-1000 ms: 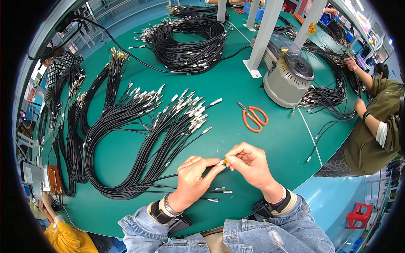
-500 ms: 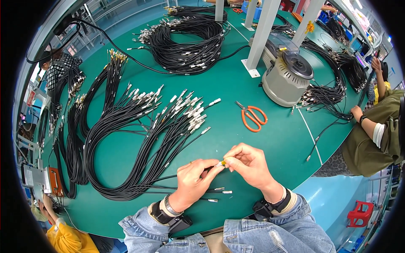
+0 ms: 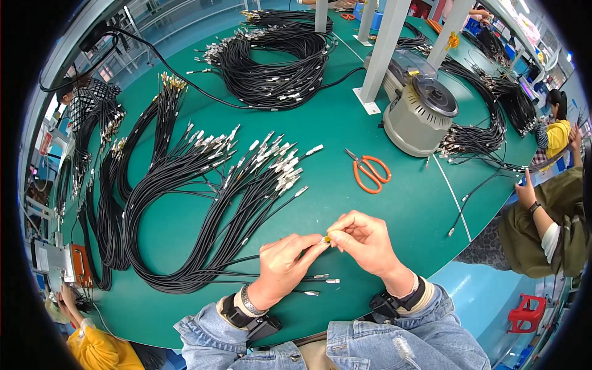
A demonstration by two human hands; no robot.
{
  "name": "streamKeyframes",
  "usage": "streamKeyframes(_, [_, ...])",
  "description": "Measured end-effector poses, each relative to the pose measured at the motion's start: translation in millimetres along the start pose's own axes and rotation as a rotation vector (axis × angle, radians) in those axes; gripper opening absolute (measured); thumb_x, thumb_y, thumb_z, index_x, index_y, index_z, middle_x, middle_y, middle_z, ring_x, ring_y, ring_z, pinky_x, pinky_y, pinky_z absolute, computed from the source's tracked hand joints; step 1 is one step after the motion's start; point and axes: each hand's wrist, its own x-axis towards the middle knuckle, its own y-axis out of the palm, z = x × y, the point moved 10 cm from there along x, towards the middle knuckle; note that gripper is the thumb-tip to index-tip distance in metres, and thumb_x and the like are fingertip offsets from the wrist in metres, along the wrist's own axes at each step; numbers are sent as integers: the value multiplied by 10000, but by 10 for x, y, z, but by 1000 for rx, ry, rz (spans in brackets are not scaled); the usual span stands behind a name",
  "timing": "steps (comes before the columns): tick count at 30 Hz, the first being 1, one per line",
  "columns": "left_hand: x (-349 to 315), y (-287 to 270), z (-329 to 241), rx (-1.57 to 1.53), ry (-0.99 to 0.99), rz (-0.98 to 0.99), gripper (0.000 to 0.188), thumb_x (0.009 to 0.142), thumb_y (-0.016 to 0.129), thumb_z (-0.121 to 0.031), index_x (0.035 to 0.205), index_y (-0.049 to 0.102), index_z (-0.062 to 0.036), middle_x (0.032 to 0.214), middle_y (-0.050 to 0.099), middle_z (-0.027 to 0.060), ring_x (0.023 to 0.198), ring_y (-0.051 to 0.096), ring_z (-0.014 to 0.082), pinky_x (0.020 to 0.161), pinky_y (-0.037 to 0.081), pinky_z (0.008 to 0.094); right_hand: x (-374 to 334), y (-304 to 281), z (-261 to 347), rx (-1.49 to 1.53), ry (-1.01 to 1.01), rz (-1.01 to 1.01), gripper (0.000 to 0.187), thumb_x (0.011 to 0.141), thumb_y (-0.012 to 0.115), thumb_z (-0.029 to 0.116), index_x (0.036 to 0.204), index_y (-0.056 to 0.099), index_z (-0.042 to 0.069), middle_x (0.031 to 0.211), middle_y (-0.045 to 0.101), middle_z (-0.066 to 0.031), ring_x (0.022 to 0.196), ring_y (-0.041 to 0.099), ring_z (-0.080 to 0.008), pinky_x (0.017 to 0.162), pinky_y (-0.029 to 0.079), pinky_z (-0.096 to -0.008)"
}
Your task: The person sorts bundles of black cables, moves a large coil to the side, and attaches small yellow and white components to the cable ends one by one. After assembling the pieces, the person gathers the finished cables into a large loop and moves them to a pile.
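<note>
My left hand [image 3: 285, 266] is closed in a pinch on the end of a black cable [image 3: 242, 261], which runs back left to the bundle. At the cable's tip sits a small yellow piece [image 3: 327, 239], pinched between the thumb and finger of my right hand [image 3: 367, 243]. The fingertips of both hands nearly meet there and hide most of the cable end. Left of my hands spreads a large bundle of black cables [image 3: 145, 246] with white-tagged ends [image 3: 287, 166]. Several loose cable ends [image 3: 332, 281] lie below my left hand.
Orange-handled scissors [image 3: 370, 174] lie beyond my right hand on the green table [image 3: 407, 213]. Behind them stand a round grey machine [image 3: 419, 120] and a metal post [image 3: 382, 55]. A coiled cable bundle [image 3: 277, 77] lies at the back. A co-worker [image 3: 542, 222] handles cables at right.
My hands hold almost the same pose on the cable end. At the right, the co-worker's arms have shifted and lifted a cable, and another person in yellow shows more.
</note>
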Motion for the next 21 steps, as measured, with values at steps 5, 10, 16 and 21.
streamKeyframes(5, [-15, 16, 1, 45, 7, 25, 217, 715, 804, -37, 879, 662, -44, 621, 622, 46, 479, 540, 119, 425, 385, 238, 6, -6, -6, 3, 27, -9, 78, 910, 622, 49, 941, 605, -20, 874, 643, -71, 737, 599, -90, 635, 492, -224])
streamKeyframes(10, [-1, 27, -77, 122, 87, 24, 205, 719, 795, -28, 872, 659, -43, 682, 671, 68, 527, 617, 150, 455, 448, 245, 11, -28, -84, 49, 121, -7, 77, 906, 628, 47, 931, 603, -21, 847, 647, -83, 712, 607, -98, 605, 494, -223])
streamKeyframes(16, [-14, 35, -60, 114, 89, 29, 199, 722, 789, -22, 871, 658, -34, 715, 689, 83, 566, 652, 169, 485, 485, 250, 21, -22, -85, 44, 114, -2, 94, 907, 633, 63, 930, 605, -24, 824, 646, -81, 705, 608, -99, 601, 495, -222])
streamKeyframes(21, [-19, 51, 46, 30, 1, 54, 205, 730, 785, -24, 897, 665, -20, 718, 690, 84, 566, 649, 160, 484, 482, 247, 28, -15, -78, 57, 99, 1, 104, 909, 635, 77, 918, 608, -23, 805, 644, -77, 701, 605, -99, 601, 495, -222])
